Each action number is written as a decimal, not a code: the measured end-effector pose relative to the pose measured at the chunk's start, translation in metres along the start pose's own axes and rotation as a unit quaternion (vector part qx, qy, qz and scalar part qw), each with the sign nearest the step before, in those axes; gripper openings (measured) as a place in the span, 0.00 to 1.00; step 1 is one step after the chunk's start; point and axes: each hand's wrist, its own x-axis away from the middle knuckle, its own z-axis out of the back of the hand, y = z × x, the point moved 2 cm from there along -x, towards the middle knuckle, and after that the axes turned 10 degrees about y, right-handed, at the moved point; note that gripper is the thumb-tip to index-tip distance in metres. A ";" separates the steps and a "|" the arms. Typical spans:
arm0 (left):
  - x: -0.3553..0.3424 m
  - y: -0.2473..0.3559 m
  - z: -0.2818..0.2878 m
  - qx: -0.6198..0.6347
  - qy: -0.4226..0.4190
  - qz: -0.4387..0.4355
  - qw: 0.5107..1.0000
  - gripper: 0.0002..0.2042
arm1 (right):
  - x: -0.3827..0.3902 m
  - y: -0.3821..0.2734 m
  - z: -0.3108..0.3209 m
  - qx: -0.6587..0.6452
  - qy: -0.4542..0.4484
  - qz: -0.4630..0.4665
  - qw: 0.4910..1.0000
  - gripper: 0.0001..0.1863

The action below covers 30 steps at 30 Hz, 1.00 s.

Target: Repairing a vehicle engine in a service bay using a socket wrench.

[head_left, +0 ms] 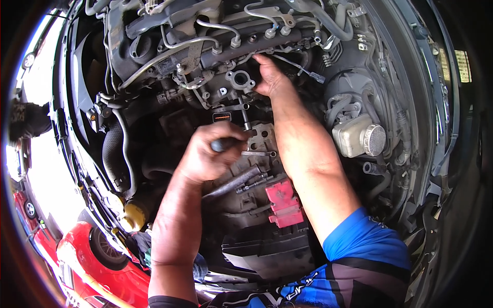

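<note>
Curling tightly into a fist, the fingers of the left hand (pixel 214 150) clench a dark handle (pixel 222 145), whose rounded end shows between the curled fingers. A slim metal shaft (pixel 245 117) rises just beyond the knuckles, up toward the engine parts; whether it joins the handle is hidden by the fist. This hand sits near the middle of the engine bay, slightly blurred, with its back turned partly upward and its wrist bent inward to the right. Its forearm climbs steeply from the lower edge.

The right hand (pixel 272 79) reaches deeper, its thumb side up, with one digit stretched along a pipe and the others out of sight beside a metal flange (pixel 240 89) with a round opening. Whether those hidden fingers grasp anything, I cannot tell. The right forearm runs long and nearly straight, slanting down to a bent elbow and a blue sleeve (pixel 362 238).

Around the hands, a fuel rail (pixel 251 47) with metal pipes crosses above the flange, and a grey connector (pixel 317 77) lies to the right of the right hand. Below the fist, a red box (pixel 284 203) sits between the forearms. A pale reservoir (pixel 352 137) stands right of the right forearm.
</note>
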 end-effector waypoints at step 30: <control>0.023 0.000 0.010 -0.070 -0.109 -0.084 0.988 0.11 | 0.005 0.007 0.021 0.117 0.087 0.058 0.988 0.32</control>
